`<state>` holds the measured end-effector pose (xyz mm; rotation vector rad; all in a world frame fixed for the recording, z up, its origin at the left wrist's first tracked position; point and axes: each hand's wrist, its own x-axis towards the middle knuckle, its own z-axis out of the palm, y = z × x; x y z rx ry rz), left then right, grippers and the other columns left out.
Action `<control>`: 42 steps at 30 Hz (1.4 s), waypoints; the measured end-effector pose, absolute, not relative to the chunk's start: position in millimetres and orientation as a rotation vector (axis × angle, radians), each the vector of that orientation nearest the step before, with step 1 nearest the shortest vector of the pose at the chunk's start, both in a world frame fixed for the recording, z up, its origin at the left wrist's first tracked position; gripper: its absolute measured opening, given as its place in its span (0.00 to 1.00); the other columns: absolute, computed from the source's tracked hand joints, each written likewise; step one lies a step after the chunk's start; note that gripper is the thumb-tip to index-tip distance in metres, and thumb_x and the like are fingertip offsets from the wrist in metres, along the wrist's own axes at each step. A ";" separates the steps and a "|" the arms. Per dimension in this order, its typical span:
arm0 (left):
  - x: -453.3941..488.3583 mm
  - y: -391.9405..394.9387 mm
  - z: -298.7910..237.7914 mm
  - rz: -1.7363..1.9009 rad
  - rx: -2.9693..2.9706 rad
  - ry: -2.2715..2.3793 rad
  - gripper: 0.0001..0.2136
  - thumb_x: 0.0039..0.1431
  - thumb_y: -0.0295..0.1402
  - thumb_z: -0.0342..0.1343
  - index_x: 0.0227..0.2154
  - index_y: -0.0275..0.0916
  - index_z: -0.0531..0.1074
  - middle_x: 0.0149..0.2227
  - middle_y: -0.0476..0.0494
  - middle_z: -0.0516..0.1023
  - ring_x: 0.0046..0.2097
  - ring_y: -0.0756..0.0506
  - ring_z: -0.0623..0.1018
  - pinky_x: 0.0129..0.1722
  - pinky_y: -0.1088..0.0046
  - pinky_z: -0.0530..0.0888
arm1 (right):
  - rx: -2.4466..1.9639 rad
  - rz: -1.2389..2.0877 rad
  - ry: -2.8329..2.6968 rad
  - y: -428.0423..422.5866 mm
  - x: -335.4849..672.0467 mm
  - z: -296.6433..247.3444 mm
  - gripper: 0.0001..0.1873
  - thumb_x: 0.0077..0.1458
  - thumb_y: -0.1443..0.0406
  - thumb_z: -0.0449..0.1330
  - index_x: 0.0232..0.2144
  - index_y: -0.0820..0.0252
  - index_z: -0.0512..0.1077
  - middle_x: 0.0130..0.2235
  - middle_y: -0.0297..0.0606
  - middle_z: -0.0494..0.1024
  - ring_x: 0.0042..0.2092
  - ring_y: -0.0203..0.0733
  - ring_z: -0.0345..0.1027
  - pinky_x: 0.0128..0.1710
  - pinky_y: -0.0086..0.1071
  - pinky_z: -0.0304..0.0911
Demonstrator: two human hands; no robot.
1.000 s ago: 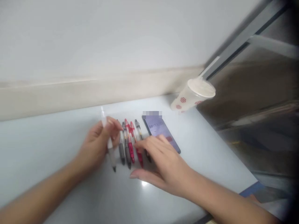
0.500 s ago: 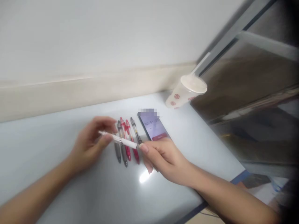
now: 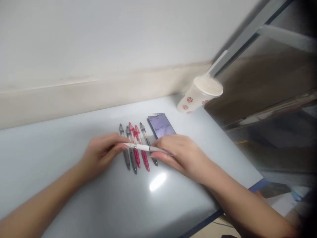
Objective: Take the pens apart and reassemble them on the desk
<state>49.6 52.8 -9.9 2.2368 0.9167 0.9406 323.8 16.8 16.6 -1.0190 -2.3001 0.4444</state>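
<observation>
A white pen (image 3: 141,147) is held level between both hands, just above a row of pens. My left hand (image 3: 102,154) pinches its left end. My right hand (image 3: 182,154) grips its right end, fingers closed round it. Below lie several pens (image 3: 135,148) side by side on the pale table (image 3: 61,158), some grey, some red, pointing away from me. A phone (image 3: 161,126) with a lit timer screen lies just right of the row, partly under my right hand.
A white paper cup (image 3: 200,94) with red flower marks stands at the table's far right corner by the wall. The table's right edge drops off to a floor area with a dark glass panel beside it.
The white pen went from upright in my left hand to level between both hands. My right hand lifted off the pens and took its right end.
</observation>
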 end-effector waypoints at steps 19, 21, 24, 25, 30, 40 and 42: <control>53.6 55.3 -9.8 0.867 1.869 1.189 0.13 0.66 0.42 0.58 0.35 0.42 0.85 0.25 0.51 0.78 0.25 0.49 0.72 0.29 0.73 0.70 | -1.196 0.327 -2.230 23.5 329.1 11.8 0.10 0.72 0.57 0.59 0.43 0.56 0.74 0.38 0.38 0.81 0.36 0.42 0.71 0.40 0.36 0.61; 53.0 55.5 -10.5 0.855 1.853 1.208 0.13 0.66 0.42 0.58 0.35 0.42 0.85 0.22 0.51 0.75 0.24 0.49 0.70 0.28 0.73 0.70 | -1.204 0.345 -2.219 23.9 328.3 9.6 0.12 0.72 0.55 0.59 0.45 0.57 0.75 0.38 0.39 0.82 0.37 0.42 0.71 0.41 0.37 0.61; 52.1 56.4 -12.2 0.840 1.849 1.218 0.14 0.66 0.44 0.58 0.35 0.42 0.85 0.21 0.52 0.72 0.24 0.49 0.69 0.28 0.73 0.68 | -1.202 0.376 -2.211 25.4 327.2 6.4 0.12 0.74 0.58 0.55 0.42 0.57 0.74 0.36 0.38 0.80 0.36 0.42 0.71 0.42 0.37 0.61; 51.9 56.7 -12.8 0.839 1.840 1.223 0.14 0.66 0.45 0.58 0.35 0.42 0.85 0.21 0.52 0.72 0.24 0.49 0.69 0.27 0.73 0.68 | -1.197 0.378 -2.211 25.9 326.9 5.6 0.10 0.74 0.60 0.54 0.44 0.57 0.74 0.38 0.38 0.81 0.37 0.42 0.71 0.42 0.37 0.61; 50.0 57.5 -14.6 0.824 1.792 1.251 0.16 0.66 0.47 0.59 0.36 0.41 0.86 0.22 0.51 0.73 0.25 0.49 0.68 0.26 0.73 0.66 | -1.261 0.384 -2.172 25.7 326.5 6.5 0.10 0.73 0.57 0.56 0.46 0.57 0.72 0.40 0.40 0.81 0.39 0.45 0.71 0.43 0.38 0.63; 50.0 59.4 -12.5 0.780 1.739 1.293 0.17 0.64 0.48 0.60 0.37 0.40 0.85 0.21 0.51 0.70 0.25 0.49 0.68 0.27 0.73 0.66 | -1.325 0.432 -2.131 25.7 325.3 9.8 0.14 0.75 0.56 0.52 0.39 0.56 0.72 0.32 0.36 0.78 0.33 0.42 0.69 0.42 0.38 0.65; 49.8 60.1 -10.2 0.768 1.743 1.296 0.17 0.64 0.48 0.59 0.35 0.39 0.84 0.21 0.51 0.70 0.25 0.49 0.68 0.26 0.73 0.65 | -1.278 0.437 -2.101 26.5 325.3 8.6 0.13 0.74 0.58 0.54 0.38 0.56 0.72 0.33 0.35 0.78 0.33 0.41 0.69 0.42 0.38 0.65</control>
